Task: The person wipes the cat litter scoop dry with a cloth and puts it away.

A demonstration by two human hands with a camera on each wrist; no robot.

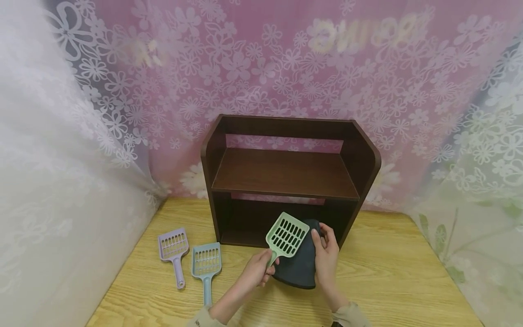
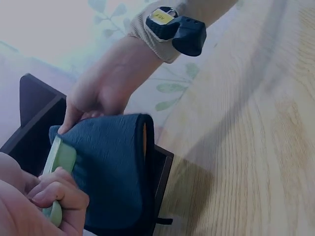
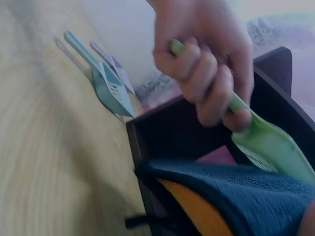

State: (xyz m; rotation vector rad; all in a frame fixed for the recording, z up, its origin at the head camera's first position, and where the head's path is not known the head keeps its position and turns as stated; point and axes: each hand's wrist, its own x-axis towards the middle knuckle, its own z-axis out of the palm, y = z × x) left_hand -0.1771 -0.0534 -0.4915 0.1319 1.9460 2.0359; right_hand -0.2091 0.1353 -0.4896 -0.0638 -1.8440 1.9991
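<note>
From overhead, the left hand (image 1: 258, 269) is gripping a green scoop (image 1: 286, 235) by its handle while the right hand (image 1: 325, 255) is pinching a dark mitt (image 1: 300, 268) on the tabletop (image 1: 388, 272), before the shelf (image 1: 286, 175). The left wrist view is showing the scoop's handle against the mitt. The right wrist view is showing two scoops (image 3: 106, 73) lying apart.

Floral lace curtains (image 1: 286, 68), wooden table (image 1: 388, 281)
</note>
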